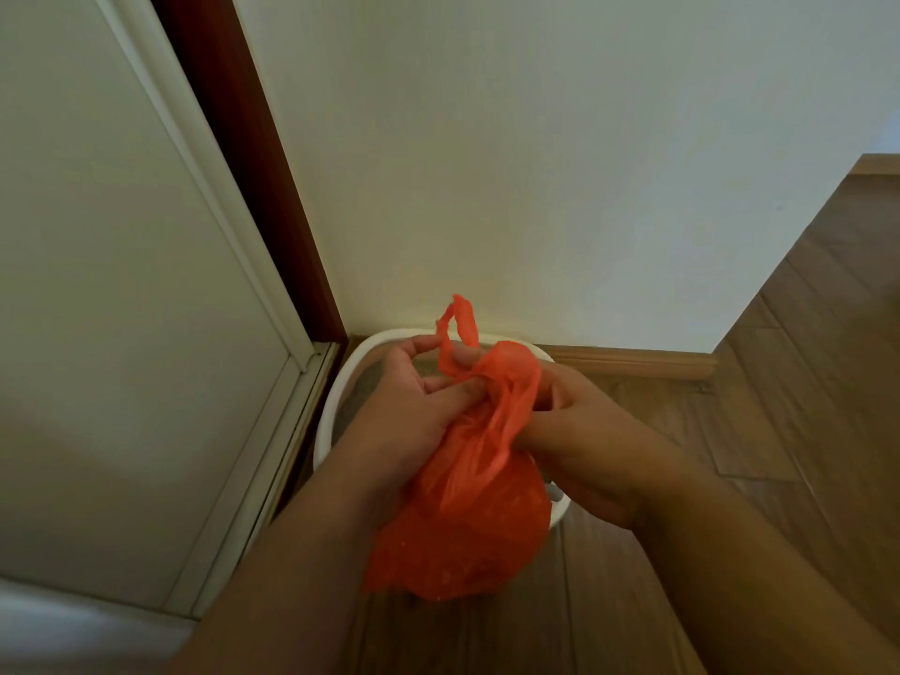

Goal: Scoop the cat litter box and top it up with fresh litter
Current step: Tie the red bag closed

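Observation:
An orange plastic bag (462,518) hangs bulging between my two hands, above a white litter box (363,350) on the floor by the wall. My left hand (414,411) pinches the bag's twisted neck, and one handle loop sticks up past its fingers. My right hand (579,431) grips the neck from the other side, fingers curled into the plastic. Grey litter (360,389) shows in a small patch of the box behind my left hand; the bag and my arms hide most of the box.
A white door (121,309) with a dark red frame edge (253,153) stands close on the left. A white wall (560,163) with a wooden skirting board (633,363) runs behind the box. Wood-plank floor (803,406) stretches to the right.

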The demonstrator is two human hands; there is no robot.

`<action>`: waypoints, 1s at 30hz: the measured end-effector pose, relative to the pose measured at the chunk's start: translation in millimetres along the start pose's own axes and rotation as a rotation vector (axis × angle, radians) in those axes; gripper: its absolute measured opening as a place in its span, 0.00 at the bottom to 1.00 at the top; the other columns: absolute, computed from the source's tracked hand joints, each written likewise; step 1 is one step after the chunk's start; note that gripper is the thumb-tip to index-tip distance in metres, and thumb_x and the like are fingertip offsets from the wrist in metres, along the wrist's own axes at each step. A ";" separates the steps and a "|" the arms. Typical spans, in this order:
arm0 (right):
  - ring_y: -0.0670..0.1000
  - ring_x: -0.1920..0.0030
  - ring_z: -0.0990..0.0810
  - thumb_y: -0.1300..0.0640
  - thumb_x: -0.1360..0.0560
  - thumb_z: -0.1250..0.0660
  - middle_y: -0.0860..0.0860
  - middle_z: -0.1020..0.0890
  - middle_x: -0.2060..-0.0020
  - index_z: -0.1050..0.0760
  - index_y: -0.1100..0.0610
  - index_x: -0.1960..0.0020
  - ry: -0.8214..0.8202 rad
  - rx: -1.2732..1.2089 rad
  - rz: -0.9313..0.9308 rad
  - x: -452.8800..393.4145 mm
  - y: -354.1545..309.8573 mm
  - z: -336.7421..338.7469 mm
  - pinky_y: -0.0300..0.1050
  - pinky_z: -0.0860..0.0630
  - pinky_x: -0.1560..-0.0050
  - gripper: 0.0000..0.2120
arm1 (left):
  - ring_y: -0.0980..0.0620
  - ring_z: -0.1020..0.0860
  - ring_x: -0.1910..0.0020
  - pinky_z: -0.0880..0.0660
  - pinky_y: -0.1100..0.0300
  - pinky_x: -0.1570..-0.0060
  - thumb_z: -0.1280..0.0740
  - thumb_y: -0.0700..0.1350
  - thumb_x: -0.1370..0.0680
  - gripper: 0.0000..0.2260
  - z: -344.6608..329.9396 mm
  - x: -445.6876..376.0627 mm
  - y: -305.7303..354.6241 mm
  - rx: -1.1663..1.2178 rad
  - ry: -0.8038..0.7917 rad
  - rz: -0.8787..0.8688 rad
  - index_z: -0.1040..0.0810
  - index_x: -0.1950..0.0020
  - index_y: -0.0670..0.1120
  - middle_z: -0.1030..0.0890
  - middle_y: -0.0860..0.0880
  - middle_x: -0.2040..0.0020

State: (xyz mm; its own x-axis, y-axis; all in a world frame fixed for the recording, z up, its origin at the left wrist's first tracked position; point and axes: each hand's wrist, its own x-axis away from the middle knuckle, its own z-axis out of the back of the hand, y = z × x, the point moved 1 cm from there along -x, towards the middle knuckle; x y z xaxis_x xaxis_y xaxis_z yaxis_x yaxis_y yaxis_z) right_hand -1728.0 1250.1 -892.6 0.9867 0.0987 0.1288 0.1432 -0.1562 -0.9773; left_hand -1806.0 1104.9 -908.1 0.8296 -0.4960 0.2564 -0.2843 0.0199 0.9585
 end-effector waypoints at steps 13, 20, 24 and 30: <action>0.53 0.71 0.25 0.47 0.16 0.40 0.60 0.21 0.63 0.17 0.57 0.44 0.264 -0.172 0.011 -1.6 -7.1 -0.7 0.50 0.28 0.64 0.17 | 0.48 0.16 0.66 0.18 0.56 0.62 0.34 0.48 0.19 0.11 -16.5 27.3 18.6 0.156 -0.239 -0.002 0.20 0.38 0.50 0.15 0.40 0.57; 0.48 0.72 0.29 0.53 0.17 0.39 0.54 0.24 0.68 0.26 0.60 0.48 0.343 -0.269 -0.072 -0.1 -6.2 -2.4 0.40 0.38 0.75 0.10 | 0.45 0.15 0.56 0.19 0.45 0.50 0.29 0.38 0.21 0.11 -10.1 20.3 11.4 -0.024 -0.083 -0.124 0.21 0.40 0.46 0.14 0.42 0.52; 0.47 0.67 0.28 0.70 0.24 0.38 0.53 0.24 0.65 0.22 0.59 0.51 0.182 -0.252 0.006 3.2 -9.9 -3.7 0.41 0.36 0.70 0.10 | 0.61 0.24 0.74 0.28 0.65 0.70 0.32 0.39 0.20 0.08 -9.2 22.8 12.9 -0.054 -0.091 -0.121 0.16 0.55 0.49 0.20 0.56 0.70; 0.45 0.72 0.27 0.61 0.23 0.28 0.54 0.23 0.68 0.22 0.62 0.50 0.419 -0.204 0.009 -1.0 -2.7 -3.2 0.36 0.35 0.77 0.05 | 0.60 0.21 0.66 0.26 0.60 0.62 0.29 0.42 0.21 0.02 -13.4 24.9 12.9 -0.183 -0.065 -0.244 0.18 0.51 0.49 0.18 0.55 0.65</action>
State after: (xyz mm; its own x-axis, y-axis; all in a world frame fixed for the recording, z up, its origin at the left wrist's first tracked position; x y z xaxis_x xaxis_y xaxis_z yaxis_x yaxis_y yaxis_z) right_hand -1729.1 1247.2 -889.5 0.9279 -0.3023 0.2182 0.1049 -0.3497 -0.9310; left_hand -1782.5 1104.5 -887.7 0.8288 -0.5594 0.0130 0.0156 0.0462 0.9988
